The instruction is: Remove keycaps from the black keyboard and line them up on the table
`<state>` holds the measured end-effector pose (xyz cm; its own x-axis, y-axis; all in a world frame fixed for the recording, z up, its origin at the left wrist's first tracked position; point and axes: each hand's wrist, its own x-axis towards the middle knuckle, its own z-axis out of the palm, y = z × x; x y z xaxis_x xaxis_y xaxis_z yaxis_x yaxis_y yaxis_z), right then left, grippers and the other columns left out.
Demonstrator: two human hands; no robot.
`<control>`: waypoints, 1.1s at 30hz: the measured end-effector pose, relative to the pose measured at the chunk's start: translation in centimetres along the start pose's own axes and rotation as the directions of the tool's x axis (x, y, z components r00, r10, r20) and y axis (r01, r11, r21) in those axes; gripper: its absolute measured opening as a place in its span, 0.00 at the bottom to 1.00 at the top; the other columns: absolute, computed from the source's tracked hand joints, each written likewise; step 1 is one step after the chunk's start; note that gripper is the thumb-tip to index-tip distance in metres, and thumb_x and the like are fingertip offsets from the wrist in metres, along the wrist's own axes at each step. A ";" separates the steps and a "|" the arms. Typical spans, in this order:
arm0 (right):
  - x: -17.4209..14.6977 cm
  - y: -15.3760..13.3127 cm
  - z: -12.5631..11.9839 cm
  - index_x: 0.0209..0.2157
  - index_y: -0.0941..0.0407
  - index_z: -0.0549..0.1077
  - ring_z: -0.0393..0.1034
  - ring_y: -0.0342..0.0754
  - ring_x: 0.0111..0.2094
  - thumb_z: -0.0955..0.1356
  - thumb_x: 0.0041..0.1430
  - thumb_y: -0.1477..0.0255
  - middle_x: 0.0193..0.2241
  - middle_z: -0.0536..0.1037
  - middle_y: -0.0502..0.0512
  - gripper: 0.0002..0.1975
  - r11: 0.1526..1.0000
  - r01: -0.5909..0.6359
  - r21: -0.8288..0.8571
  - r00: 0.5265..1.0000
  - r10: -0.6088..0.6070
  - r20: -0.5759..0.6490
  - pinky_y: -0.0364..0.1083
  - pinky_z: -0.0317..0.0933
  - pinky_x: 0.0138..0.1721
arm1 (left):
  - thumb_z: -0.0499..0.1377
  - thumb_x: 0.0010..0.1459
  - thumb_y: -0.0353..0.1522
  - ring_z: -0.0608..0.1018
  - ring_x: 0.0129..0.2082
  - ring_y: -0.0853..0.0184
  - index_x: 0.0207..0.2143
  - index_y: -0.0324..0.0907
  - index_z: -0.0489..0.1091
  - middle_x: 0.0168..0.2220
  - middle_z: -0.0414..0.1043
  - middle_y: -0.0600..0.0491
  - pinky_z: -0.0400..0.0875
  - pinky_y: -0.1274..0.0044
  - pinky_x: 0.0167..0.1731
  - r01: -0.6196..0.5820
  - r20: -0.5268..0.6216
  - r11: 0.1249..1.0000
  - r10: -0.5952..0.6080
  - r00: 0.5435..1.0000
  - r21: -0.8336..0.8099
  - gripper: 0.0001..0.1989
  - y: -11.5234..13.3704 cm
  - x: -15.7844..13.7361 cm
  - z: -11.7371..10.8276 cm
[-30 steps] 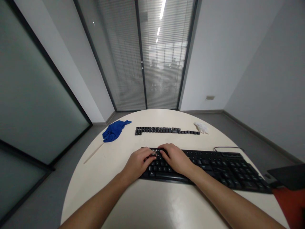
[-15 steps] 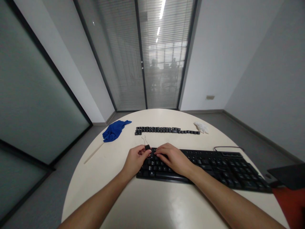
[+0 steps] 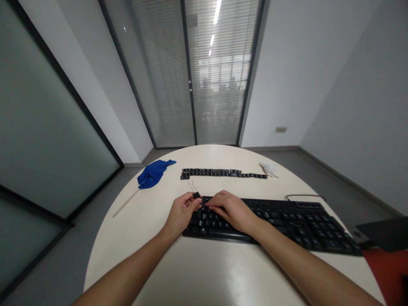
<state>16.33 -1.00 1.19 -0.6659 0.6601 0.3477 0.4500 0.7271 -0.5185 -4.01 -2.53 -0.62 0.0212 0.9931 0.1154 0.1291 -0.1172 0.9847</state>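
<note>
A black keyboard (image 3: 287, 225) lies in front of me on a round, cream-coloured table. My left hand (image 3: 183, 210) is closed over its upper left corner, pinching the black handle of a wire keycap puller (image 3: 196, 195). The puller's two thin wire prongs point up and away from me, with nothing visible between them. Just to the right, my right hand (image 3: 231, 208) rests on the keyboard, thumb and fingertips drawn together at the keys near the left hand. Whether a small part sits between those fingertips is hidden.
Loose black keycaps (image 3: 213, 172) stand in rows beyond the keyboard. A blue cloth (image 3: 154, 174) on a pale stick (image 3: 126, 203) lies at the left; a crumpled white tissue (image 3: 269, 169) sits far right. The keyboard's cable (image 3: 306, 196) loops behind it.
Both hands stay almost where they were. The keycap puller in my left hand has tilted very slightly to the left; the view has shifted a little.
</note>
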 end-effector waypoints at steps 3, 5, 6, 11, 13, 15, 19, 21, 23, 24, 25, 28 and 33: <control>0.0 0.1 0.1 0.42 0.52 0.78 0.71 0.50 0.43 0.64 0.66 0.71 0.38 0.81 0.53 0.11 1.000 -0.020 -0.010 1.000 0.020 -0.005 0.48 0.61 0.47 | 0.64 0.53 0.39 0.79 0.29 0.67 0.35 0.38 0.74 0.28 0.77 0.53 0.73 0.78 0.31 0.055 -0.019 0.996 -0.057 0.998 -0.065 0.13 -0.1 0.2 -0.2; 0.0 0.1 0.1 0.42 0.53 0.78 0.71 0.50 0.42 0.65 0.65 0.72 0.37 0.81 0.53 0.10 0.999 -0.030 -0.019 0.999 0.030 -0.010 0.48 0.62 0.46 | 0.65 0.52 0.40 0.80 0.29 0.67 0.36 0.37 0.74 0.29 0.77 0.53 0.73 0.78 0.31 0.069 -0.013 0.995 -0.070 0.997 -0.079 0.14 -0.1 0.2 -0.3; 0.0 0.1 0.2 0.42 0.53 0.78 0.71 0.50 0.42 0.65 0.65 0.72 0.37 0.81 0.53 0.10 0.999 -0.036 -0.023 0.999 0.036 -0.012 0.48 0.62 0.46 | 0.65 0.53 0.39 0.80 0.29 0.67 0.36 0.37 0.74 0.28 0.77 0.53 0.73 0.78 0.31 0.063 -0.010 0.995 -0.064 0.998 -0.078 0.14 -0.2 0.2 -0.3; 0.0 -0.1 0.2 0.42 0.53 0.78 0.71 0.50 0.43 0.65 0.64 0.71 0.37 0.80 0.54 0.10 0.997 -0.070 -0.042 0.997 0.069 -0.028 0.47 0.62 0.47 | 0.65 0.53 0.38 0.80 0.30 0.67 0.37 0.37 0.75 0.28 0.77 0.53 0.74 0.78 0.32 0.041 -0.038 0.996 -0.044 0.998 -0.080 0.14 -0.4 0.0 -0.3; -0.1 -0.1 0.3 0.43 0.53 0.77 0.71 0.50 0.43 0.66 0.64 0.70 0.38 0.80 0.55 0.10 0.995 -0.085 -0.050 0.996 0.084 -0.038 0.48 0.62 0.47 | 0.65 0.53 0.38 0.81 0.30 0.66 0.38 0.37 0.75 0.29 0.78 0.52 0.75 0.77 0.34 0.043 -0.056 0.995 -0.048 0.997 -0.093 0.14 -0.5 0.0 -0.2; -0.1 -0.1 0.4 0.44 0.54 0.77 0.70 0.51 0.44 0.66 0.63 0.68 0.39 0.80 0.55 0.10 0.994 -0.100 -0.053 0.994 0.098 -0.044 0.48 0.63 0.48 | 0.65 0.53 0.38 0.81 0.31 0.66 0.38 0.38 0.75 0.30 0.79 0.52 0.75 0.77 0.34 0.048 -0.066 0.992 -0.056 0.996 -0.114 0.14 -0.6 0.0 -0.2; -0.2 0.0 0.4 0.46 0.53 0.75 0.70 0.51 0.45 0.68 0.61 0.65 0.40 0.79 0.55 0.13 0.992 -0.116 -0.055 0.992 0.114 -0.047 0.49 0.63 0.48 | 0.67 0.51 0.38 0.81 0.31 0.66 0.38 0.37 0.77 0.31 0.80 0.51 0.76 0.77 0.36 0.053 -0.068 0.988 -0.063 0.996 -0.147 0.15 -0.4 -0.1 -0.1; -0.2 0.0 0.4 0.46 0.54 0.75 0.70 0.51 0.44 0.69 0.60 0.64 0.40 0.79 0.55 0.13 0.991 -0.123 -0.060 0.992 0.120 -0.047 0.49 0.63 0.48 | 0.67 0.50 0.38 0.82 0.32 0.65 0.37 0.37 0.77 0.30 0.81 0.51 0.76 0.77 0.37 0.054 -0.067 0.986 -0.065 0.996 -0.157 0.15 -0.2 -0.3 0.0; -0.2 0.0 0.4 0.45 0.54 0.75 0.71 0.51 0.44 0.70 0.59 0.63 0.39 0.79 0.55 0.13 0.989 -0.132 -0.058 0.990 0.129 -0.057 0.49 0.63 0.47 | 0.68 0.49 0.37 0.82 0.32 0.64 0.37 0.36 0.78 0.31 0.81 0.50 0.76 0.76 0.38 0.061 -0.059 0.984 -0.071 0.996 -0.167 0.15 0.0 -0.4 0.1; -0.2 -0.1 0.4 0.44 0.53 0.75 0.71 0.51 0.43 0.70 0.59 0.63 0.39 0.79 0.54 0.13 0.989 -0.137 -0.055 0.989 0.133 -0.065 0.48 0.63 0.46 | 0.68 0.49 0.37 0.82 0.33 0.64 0.37 0.36 0.78 0.31 0.81 0.50 0.76 0.76 0.39 0.064 -0.053 0.983 -0.074 0.996 -0.172 0.15 0.1 -0.5 0.2; -0.2 -0.1 0.4 0.43 0.53 0.75 0.71 0.50 0.42 0.70 0.59 0.63 0.39 0.79 0.54 0.12 0.989 -0.141 -0.050 0.988 0.137 -0.073 0.48 0.63 0.46 | 0.68 0.48 0.37 0.82 0.33 0.63 0.37 0.36 0.78 0.31 0.82 0.49 0.76 0.76 0.39 0.066 -0.048 0.982 -0.076 0.996 -0.178 0.15 0.1 -0.6 0.2; -0.2 -0.1 0.5 0.42 0.53 0.74 0.72 0.49 0.40 0.70 0.59 0.64 0.37 0.79 0.53 0.11 0.988 -0.151 -0.044 0.985 0.147 -0.094 0.48 0.63 0.45 | 0.69 0.47 0.36 0.83 0.33 0.62 0.36 0.36 0.78 0.31 0.82 0.49 0.77 0.75 0.39 0.069 -0.039 0.979 -0.078 0.996 -0.193 0.14 0.2 -0.6 0.3; -0.2 -0.2 0.6 0.43 0.53 0.74 0.72 0.49 0.39 0.69 0.60 0.65 0.37 0.78 0.54 0.11 0.987 -0.156 -0.044 0.983 0.151 -0.108 0.48 0.64 0.44 | 0.69 0.48 0.35 0.82 0.34 0.62 0.32 0.37 0.79 0.33 0.82 0.48 0.77 0.75 0.39 0.003 -0.006 0.991 -0.004 1.000 -0.135 0.11 0.4 -0.7 0.1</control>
<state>16.05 -1.44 0.76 -0.5220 0.7786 0.3482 0.5744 0.6227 -0.5313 -3.85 -3.33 -0.29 0.0146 0.9936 0.1123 -0.0060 -0.1122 0.9937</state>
